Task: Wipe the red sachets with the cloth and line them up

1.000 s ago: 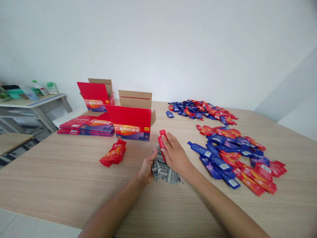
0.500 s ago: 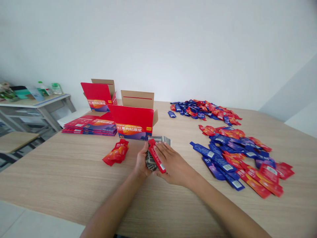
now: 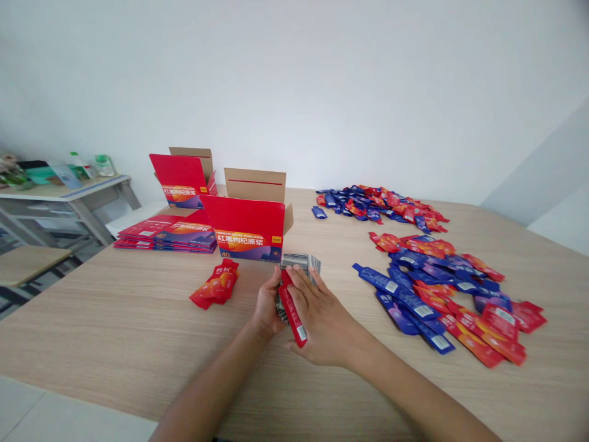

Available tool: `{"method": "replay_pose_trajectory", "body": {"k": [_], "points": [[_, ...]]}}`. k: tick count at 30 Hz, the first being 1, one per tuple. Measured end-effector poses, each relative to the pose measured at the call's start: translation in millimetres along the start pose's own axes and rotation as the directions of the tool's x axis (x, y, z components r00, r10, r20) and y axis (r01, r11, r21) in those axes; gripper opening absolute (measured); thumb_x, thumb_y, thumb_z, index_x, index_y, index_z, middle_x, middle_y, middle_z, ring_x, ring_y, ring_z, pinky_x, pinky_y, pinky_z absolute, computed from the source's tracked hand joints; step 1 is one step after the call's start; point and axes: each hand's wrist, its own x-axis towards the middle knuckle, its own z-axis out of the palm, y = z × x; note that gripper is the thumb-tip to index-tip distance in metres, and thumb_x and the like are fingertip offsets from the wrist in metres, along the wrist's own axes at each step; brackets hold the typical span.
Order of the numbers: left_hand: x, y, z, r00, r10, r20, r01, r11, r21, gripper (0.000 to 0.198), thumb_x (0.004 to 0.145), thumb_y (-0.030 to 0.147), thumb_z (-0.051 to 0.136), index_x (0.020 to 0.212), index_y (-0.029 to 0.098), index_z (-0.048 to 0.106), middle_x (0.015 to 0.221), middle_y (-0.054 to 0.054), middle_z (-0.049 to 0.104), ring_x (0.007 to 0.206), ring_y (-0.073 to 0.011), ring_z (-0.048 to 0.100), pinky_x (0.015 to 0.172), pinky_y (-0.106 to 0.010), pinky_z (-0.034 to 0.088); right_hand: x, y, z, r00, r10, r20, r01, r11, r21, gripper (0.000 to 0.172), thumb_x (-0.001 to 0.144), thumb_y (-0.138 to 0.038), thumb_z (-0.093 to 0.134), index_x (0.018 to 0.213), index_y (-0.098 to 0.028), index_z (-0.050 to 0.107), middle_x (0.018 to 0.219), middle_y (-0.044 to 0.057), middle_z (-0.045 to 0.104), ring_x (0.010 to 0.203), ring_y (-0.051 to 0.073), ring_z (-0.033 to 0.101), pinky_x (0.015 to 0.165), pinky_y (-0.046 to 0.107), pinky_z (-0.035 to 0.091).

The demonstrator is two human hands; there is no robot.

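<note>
Left hand [image 3: 268, 305]: curled around the striped cloth [image 3: 299, 260].
Right hand [image 3: 322, 319]: straight fingers over cloth and sachet; grip cannot be told.
Red sachet [image 3: 292, 313]: on the cloth, between the hands; nearer the wearer than half a second ago, suggesting a rubbing stroke.
Front carton [image 3: 248, 236]: reads "HONGHEIGOUQI YUANJIANG", "红黑枸杞原浆", "40".
Bench [image 3: 138, 319]: loose sachets [image 3: 394, 291] at right, print mostly unclear.

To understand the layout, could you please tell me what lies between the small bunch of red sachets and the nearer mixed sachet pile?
The head view shows the left hand, a striped cloth, a red sachet and the right hand between them.
</note>
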Motion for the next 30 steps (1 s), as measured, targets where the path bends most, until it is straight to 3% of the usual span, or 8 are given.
{"method": "replay_pose_trajectory", "body": {"k": [5, 10, 15, 23, 27, 30], "points": [[6, -7, -5.0, 0.999, -0.013, -0.041, 0.012, 1.000, -0.017, 0.034, 0.091, 0.043, 0.059, 0.097, 0.011, 0.070, 0.087, -0.012, 0.076, 0.091, -0.0232, 0.074, 0.091, -0.033, 0.056, 3, 2, 13, 0.996, 0.053, 0.079, -0.054, 0.998, 0.016, 0.121, 0.066, -0.050, 0.081, 0.154, 0.003, 0.017, 0.160, 0.029, 0.012, 0.151, 0.035, 0.010, 0.122, 0.053, 0.017], [13, -10, -8.7, 0.999, -0.033, 0.036, 0.032, 0.999, 0.001, 0.041, 0.091, 0.045, 0.058, 0.108, 0.010, 0.069, 0.093, -0.013, 0.076, 0.093, -0.0249, 0.073, 0.089, -0.036, 0.057, 5, 19, 19, 0.996, 0.072, 0.055, -0.070, 0.997, -0.029, 0.116, 0.067, -0.056, 0.077, 0.153, 0.001, 0.024, 0.158, 0.029, 0.022, 0.149, 0.037, 0.020, 0.122, 0.057, 0.010], [12, -10, -5.0, 0.999, 0.006, -0.033, -0.006, 1.000, 0.023, 0.035, 0.094, 0.039, 0.054, 0.108, 0.010, 0.069, 0.093, -0.011, 0.077, 0.094, -0.0221, 0.073, 0.090, -0.033, 0.056, 9, 25, 20, 0.996, 0.087, -0.010, -0.088, 0.991, -0.097, 0.105, 0.069, -0.052, 0.073, 0.149, 0.003, 0.033, 0.156, 0.031, 0.027, 0.147, 0.039, 0.025, 0.122, 0.057, 0.004], [11, 6, -6.7, 1.000, 0.011, -0.022, -0.011, 1.000, 0.018, 0.043, 0.094, 0.046, 0.052, 0.096, 0.007, 0.071, 0.090, -0.014, 0.076, 0.091, -0.0249, 0.074, 0.088, -0.034, 0.057, -1, 13, 6, 0.992, -0.004, 0.128, -0.001, 0.999, 0.044, 0.103, 0.075, -0.057, 0.072, 0.153, -0.004, 0.030, 0.158, 0.026, 0.026, 0.149, 0.036, 0.023, 0.121, 0.056, 0.011], [12, 8, -9.4, 0.999, 0.029, -0.024, -0.027, 0.997, 0.079, 0.048, 0.096, 0.047, 0.046, 0.093, 0.007, 0.071, 0.084, -0.013, 0.076, 0.085, -0.0242, 0.074, 0.082, -0.034, 0.058, -7, 22, -16, 0.980, -0.069, 0.188, 0.030, 0.979, 0.203, 0.082, 0.085, -0.049, 0.066, 0.150, -0.007, 0.038, 0.155, 0.022, 0.034, 0.146, 0.032, 0.032, 0.120, 0.050, 0.025], [12, 8, -8.7, 1.000, -0.001, -0.026, 0.004, 0.995, 0.099, 0.052, 0.096, 0.051, 0.043, 0.094, 0.007, 0.071, 0.082, -0.013, 0.076, 0.080, -0.0245, 0.075, 0.078, -0.034, 0.059, -10, 43, -35, 0.985, -0.076, 0.158, -0.002, 0.897, 0.441, 0.054, 0.098, -0.042, 0.049, 0.146, -0.017, 0.048, 0.144, 0.012, 0.055, 0.129, 0.026, 0.055, 0.108, 0.042, 0.044]]}}
